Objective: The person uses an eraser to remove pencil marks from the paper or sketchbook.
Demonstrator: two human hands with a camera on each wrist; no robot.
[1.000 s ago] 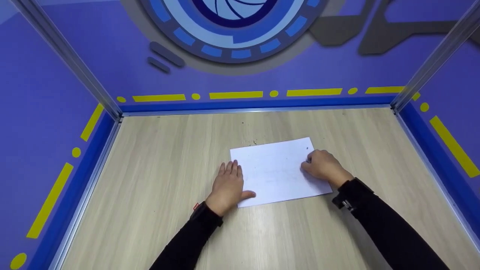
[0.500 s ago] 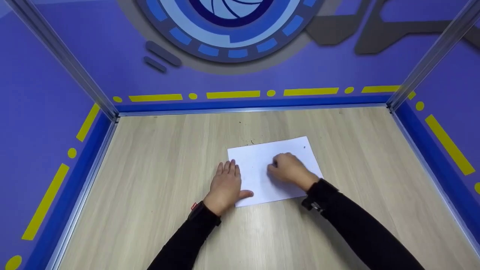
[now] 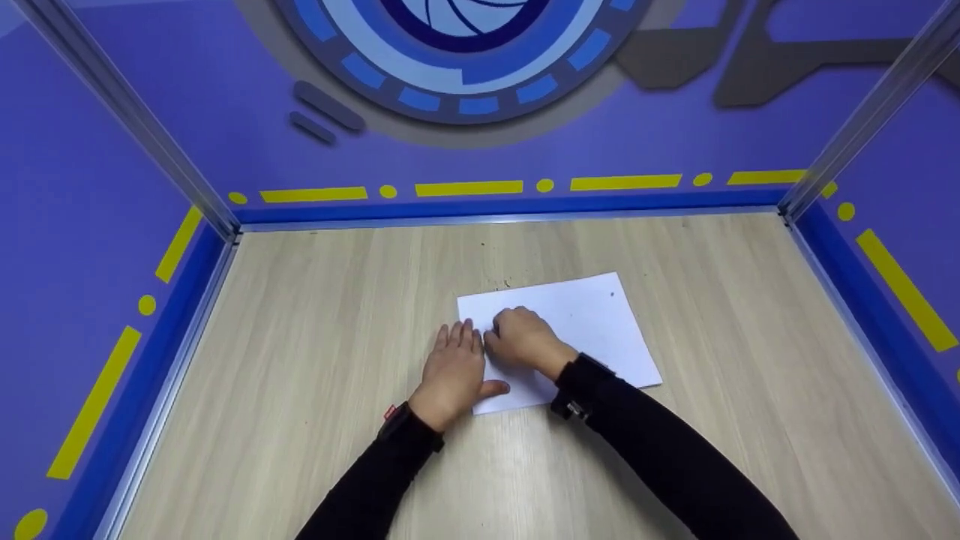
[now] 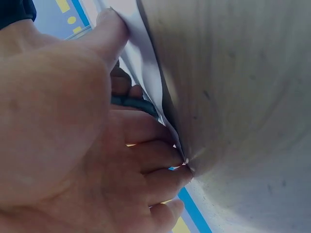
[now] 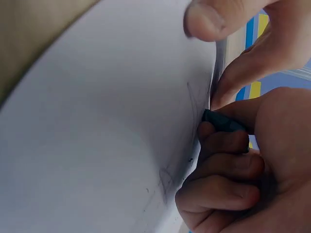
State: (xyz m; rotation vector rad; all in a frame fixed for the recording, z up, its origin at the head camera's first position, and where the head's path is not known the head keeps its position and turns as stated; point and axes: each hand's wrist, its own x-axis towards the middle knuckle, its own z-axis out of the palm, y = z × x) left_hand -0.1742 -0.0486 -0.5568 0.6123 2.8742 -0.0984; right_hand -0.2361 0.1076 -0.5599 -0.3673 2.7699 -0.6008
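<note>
A white sheet of paper (image 3: pixel 600 330) lies slightly turned on the table. My left hand (image 3: pixel 452 375) rests flat on its left edge, fingers straight and thumb spread over the lower left corner. My right hand (image 3: pixel 523 339) is over the left part of the sheet, close beside the left fingers. In the right wrist view it pinches a small dark teal eraser (image 5: pixel 221 121) against the paper, the other fingers curled under. Most of the eraser is hidden by the hand. Faint pencil lines (image 5: pixel 166 182) and dark specks show on the sheet there.
Dark crumbs (image 3: pixel 507 283) lie on the wooden table (image 3: pixel 315 337) just behind the sheet. A dark speck (image 3: pixel 612 295) sits near the paper's upper right corner. Purple-blue panels (image 3: pixel 187 112) with metal edging stand at the back and both sides.
My right hand has moved left across the paper with the eraser, from the right edge to beside the left hand. The left hand and the sheet have stayed in place.
</note>
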